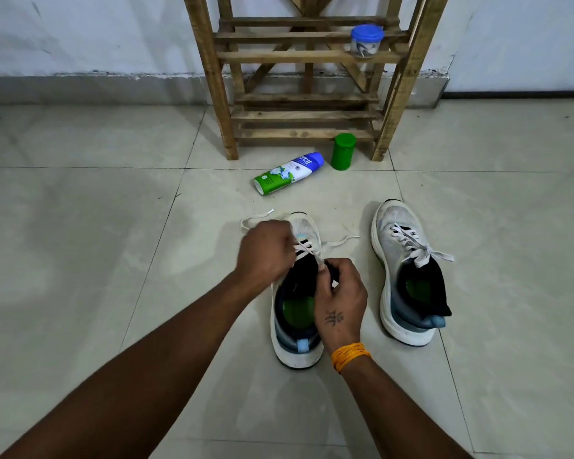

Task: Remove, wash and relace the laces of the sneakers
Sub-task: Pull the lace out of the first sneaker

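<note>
Sneakers, two, white knit uppers with thick white foam soles, blue-grey heels and green insoles, stand side by side on pale glossy floor tiles, toes toward the wall. Left sneaker (pixel 295 313): flat white lace (pixel 307 250) threaded only through the front eyelets, loose ends trailing on the tile to either side of the toe. Left hand (pixel 267 251) curled at the left side of the lacing, fingers pinching the lace. Right hand (pixel 340 293), small dark tattoo on its back and an orange thread band (pixel 350 356) at the wrist, fingers curled, pinching a strand of the same lace at the black tongue. Right sneaker (pixel 406 276) well apart from both hands, fully laced with a white lace (pixel 415 246) tied in a bow. Beyond the toes, a white-green-blue plastic bottle (pixel 289 173) lies on its side; printed lettering on it too blurred to read. Just beside it stands a green cylindrical plastic canister (pixel 343 151), close to the front foot of a rough slatted wooden rack (pixel 299 58) against the white wall. Small clear jar with blue lid (pixel 367 41) on a slat at the rack's right edge. Open tile left of the left sneaker and right of the right sneaker; grout lines cross the floor.
</note>
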Tool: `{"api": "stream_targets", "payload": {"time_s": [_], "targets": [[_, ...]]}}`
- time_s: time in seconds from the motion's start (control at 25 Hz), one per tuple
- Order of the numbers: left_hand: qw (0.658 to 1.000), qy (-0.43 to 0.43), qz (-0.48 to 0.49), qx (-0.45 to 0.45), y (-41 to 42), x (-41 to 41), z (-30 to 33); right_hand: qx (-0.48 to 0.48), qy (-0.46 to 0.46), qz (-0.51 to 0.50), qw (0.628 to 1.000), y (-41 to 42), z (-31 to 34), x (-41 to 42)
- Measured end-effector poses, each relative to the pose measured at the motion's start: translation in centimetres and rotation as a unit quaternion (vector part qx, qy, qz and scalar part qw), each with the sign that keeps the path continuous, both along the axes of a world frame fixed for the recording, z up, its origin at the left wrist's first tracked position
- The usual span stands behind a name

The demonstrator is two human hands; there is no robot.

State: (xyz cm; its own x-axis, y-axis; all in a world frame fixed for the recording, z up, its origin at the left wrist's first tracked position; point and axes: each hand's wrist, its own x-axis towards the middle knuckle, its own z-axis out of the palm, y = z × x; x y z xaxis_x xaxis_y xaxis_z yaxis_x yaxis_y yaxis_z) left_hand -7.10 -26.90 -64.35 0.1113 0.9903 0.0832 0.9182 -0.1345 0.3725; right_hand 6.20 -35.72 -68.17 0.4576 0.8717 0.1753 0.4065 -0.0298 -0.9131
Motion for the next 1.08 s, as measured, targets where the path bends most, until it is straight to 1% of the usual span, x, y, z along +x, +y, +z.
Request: {"api": "stream_targets", "payload": {"time_s": [0.08, 0.12, 0.16, 0.2, 0.24, 0.28, 0.32, 0.36, 0.4, 0.48, 0.52, 0.56, 0.6, 0.64, 0.68, 0.72, 0.76, 0.8, 0.84, 0.88, 0.96, 1.0, 1.04, 1.08], "targets": [[0.991, 0.046, 0.124, -0.015, 1.2, -2.3, 0.0, -0.002, 0.005, -0.002, 1.000, 0.0, 0.0, -0.1], [0.985, 0.069, 0.157, -0.034, 1.6, -3.3, -0.2, -0.001, 0.004, -0.001, 1.000, 0.0, 0.1, -0.1], [0.983, 0.085, 0.154, -0.045, 1.7, -3.8, -0.3, 0.000, 0.002, 0.000, 1.000, -0.1, 0.1, -0.2], [0.988, 0.085, 0.121, -0.042, 1.4, -3.6, -0.2, 0.002, 0.001, -0.001, 1.000, -0.1, 0.1, -0.2], [0.995, 0.068, 0.067, -0.029, 0.7, -2.9, 0.1, 0.005, 0.002, -0.002, 1.000, -0.1, 0.1, -0.2], [0.999, 0.033, 0.005, -0.020, -0.1, -1.8, 0.3, 0.007, 0.002, -0.003, 1.000, 0.0, 0.1, -0.2], [0.999, 0.005, -0.045, -0.022, -1.0, -0.6, 0.5, 0.007, 0.003, -0.001, 1.000, 0.1, 0.1, -0.3], [0.996, -0.002, -0.081, -0.028, -1.6, 0.5, 0.7, 0.006, 0.004, 0.000, 1.000, 0.1, 0.0, -0.4], [0.994, 0.014, -0.104, -0.034, -1.9, 1.5, 0.9, 0.005, 0.007, 0.000, 1.000, 0.1, 0.0, -0.4], [0.992, 0.056, -0.108, -0.038, -1.8, 2.2, 1.2, 0.009, 0.008, 0.000, 1.000, -0.1, 0.0, -0.4], [0.993, 0.062, -0.096, -0.034, -1.5, 2.0, 1.2, 0.010, 0.005, 0.000, 1.000, -0.1, 0.0, -0.3], [0.996, 0.051, -0.063, -0.027, -1.2, 1.5, 1.2, 0.010, 0.001, -0.001, 1.000, -0.1, -0.1, -0.3], [0.999, 0.035, -0.011, -0.019, -0.7, 0.7, 1.0, 0.007, -0.002, -0.002, 1.000, 0.0, -0.1, -0.2], [0.998, 0.039, 0.048, -0.019, -0.3, -0.1, 1.0, 0.004, -0.004, -0.004, 1.000, 0.1, -0.1, -0.2], [0.993, 0.068, 0.092, -0.029, 0.1, -1.2, 1.0, 0.001, -0.004, -0.005, 1.000, 0.1, 0.0, -0.3], [0.986, 0.112, 0.111, -0.046, 0.3, -2.3, 0.7, -0.001, -0.004, -0.004, 1.000, 0.0, 0.0, -0.4], [0.979, 0.152, 0.111, -0.073, 0.4, -3.3, 0.3, -0.002, -0.007, -0.001, 1.000, -0.1, 0.1, -0.5], [0.975, 0.177, 0.102, -0.092, 0.3, -3.7, 0.0, 0.000, -0.010, 0.000, 1.000, -0.1, 0.1, -0.5], [0.975, 0.180, 0.088, -0.095, 0.2, -3.8, -0.2, 0.004, -0.012, -0.001, 1.000, -0.1, 0.1, -0.4], [0.982, 0.156, 0.068, -0.080, 0.1, -3.5, -0.2, 0.010, -0.013, -0.001, 1.000, -0.1, 0.1, -0.3], [0.997, 0.056, 0.010, -0.044, -0.3, -1.9, 0.2, 0.010, -0.011, -0.002, 1.000, 0.0, 0.0, -0.2], [0.999, 0.006, -0.025, -0.040, -0.7, -1.0, 0.5, 0.006, -0.007, -0.001, 1.000, 0.0, 0.0, -0.3], [0.997, -0.021, -0.057, -0.044, -1.0, -0.2, 0.8, 0.003, -0.002, -0.001, 1.000, -0.1, 0.0, -0.4], [0.995, -0.029, -0.081, -0.051, -1.1, 0.5, 0.8, 0.000, 0.001, -0.001, 1.000, -0.1, 0.0, -0.5]]}}
